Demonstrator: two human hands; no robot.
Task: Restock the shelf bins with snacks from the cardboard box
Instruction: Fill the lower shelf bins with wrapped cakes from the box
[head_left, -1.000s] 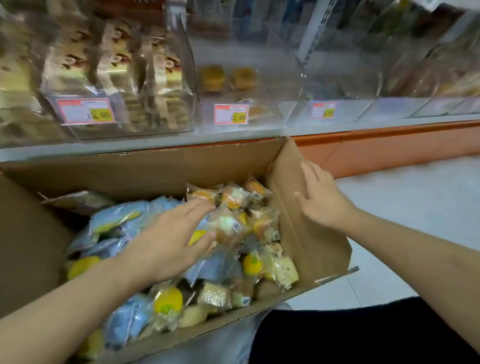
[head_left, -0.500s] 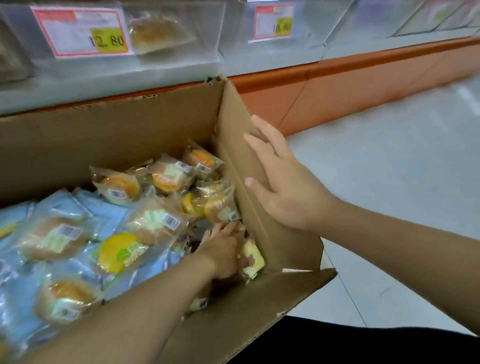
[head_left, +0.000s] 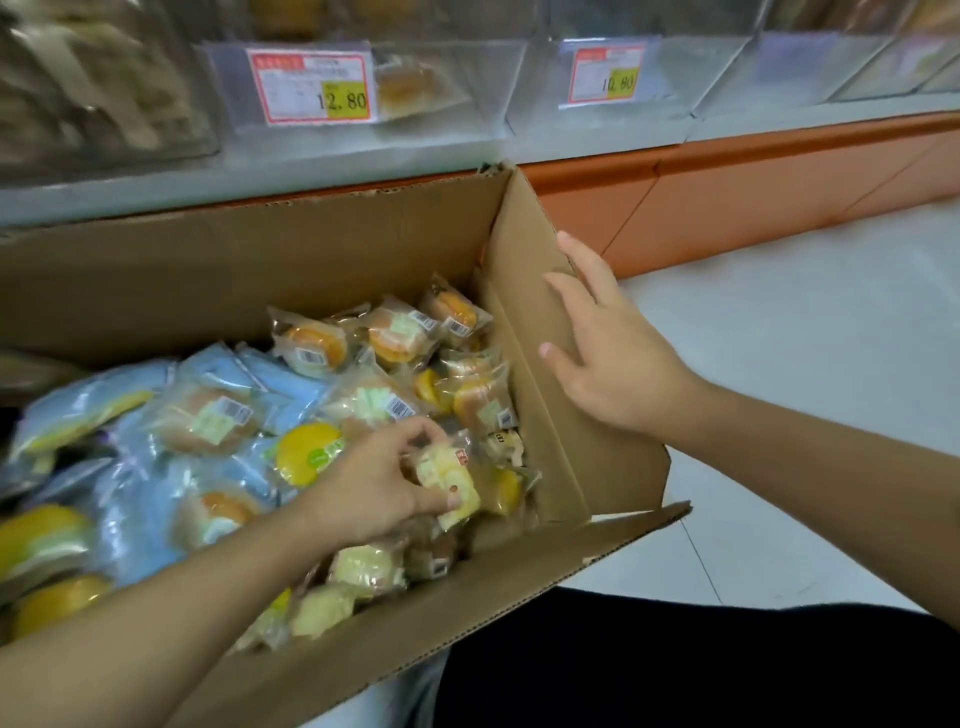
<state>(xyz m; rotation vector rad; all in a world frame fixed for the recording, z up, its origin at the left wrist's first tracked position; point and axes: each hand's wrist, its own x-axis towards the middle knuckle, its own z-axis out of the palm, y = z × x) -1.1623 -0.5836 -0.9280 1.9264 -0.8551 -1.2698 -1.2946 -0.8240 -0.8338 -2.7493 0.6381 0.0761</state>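
The open brown corrugated cardboard box sits right under the clear plastic shelf bins, heaped with crinkly see-through and pale blue wrapped snack cakes, round and golden, many with barcode stickers. The left hand reaches in palm down, its fingers and thumb curled round a pale yellow cake in a clear wrapper, while the right hand lies flat with straight fingers against the box's upright side flap. Red-bordered price tags on the bins read 12.80 and 10.80.

Left hand fingers now around pale snack.
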